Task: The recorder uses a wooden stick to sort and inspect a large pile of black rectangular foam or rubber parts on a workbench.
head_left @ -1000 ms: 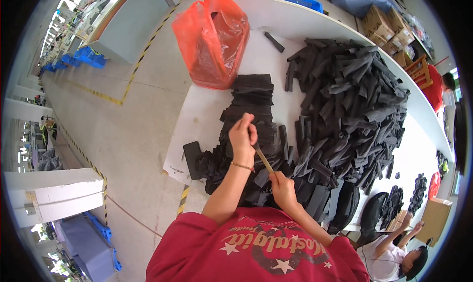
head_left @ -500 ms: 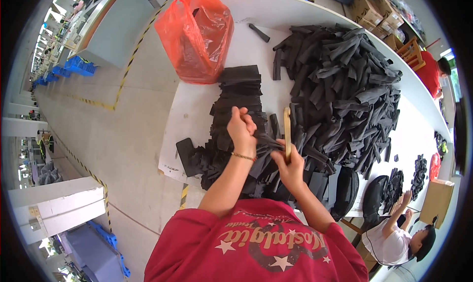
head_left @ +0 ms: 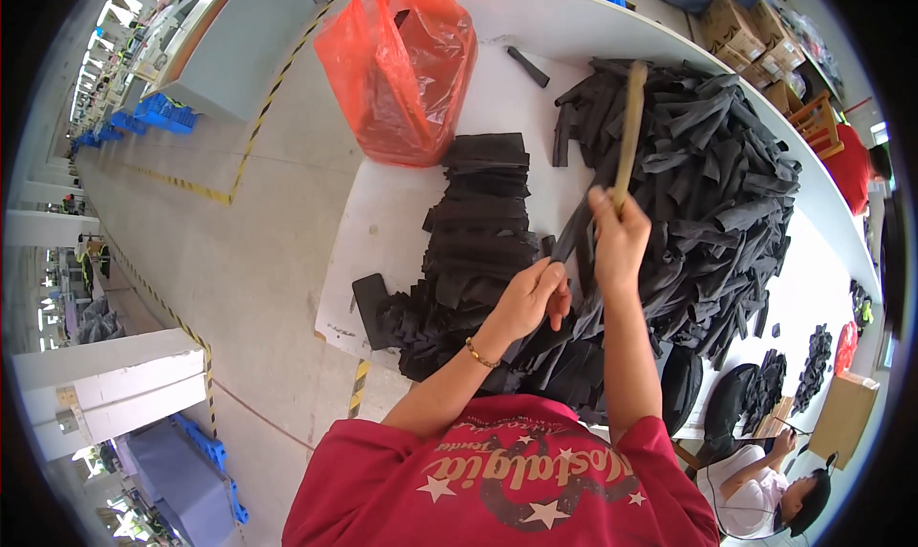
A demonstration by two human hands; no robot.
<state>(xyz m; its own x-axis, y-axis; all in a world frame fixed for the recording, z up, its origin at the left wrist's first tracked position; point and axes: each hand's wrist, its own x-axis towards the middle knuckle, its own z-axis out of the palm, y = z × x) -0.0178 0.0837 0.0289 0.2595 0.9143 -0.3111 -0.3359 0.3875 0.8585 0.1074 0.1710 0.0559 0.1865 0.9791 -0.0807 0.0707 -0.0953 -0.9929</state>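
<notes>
A black fabric strip [head_left: 574, 229] is stretched slantwise between my two hands. My left hand [head_left: 529, 300] is closed round its lower end. My right hand [head_left: 620, 243] pinches the upper end and also grips a flat wooden stick [head_left: 631, 126], which points away from me over a big loose heap of black fabric strips [head_left: 712, 188]. Left of my hands lies a long row of black strips [head_left: 481, 227], laid overlapping. More black pieces [head_left: 435, 341] are bunched at the table's near side, partly hidden by my left forearm.
A red plastic bag [head_left: 406, 88] stands at the table's far left. A flat black rectangular object [head_left: 369, 308] lies near the white table's [head_left: 359, 222] left edge. One strip [head_left: 528, 66] lies apart near the raised back edge. At right, a person [head_left: 751, 490] sits by smaller black piles.
Both hands have moved right, the right one also farther away. The strip now stretches between them, and the stick has swung out over the heap. The person at right has lowered their arms.
</notes>
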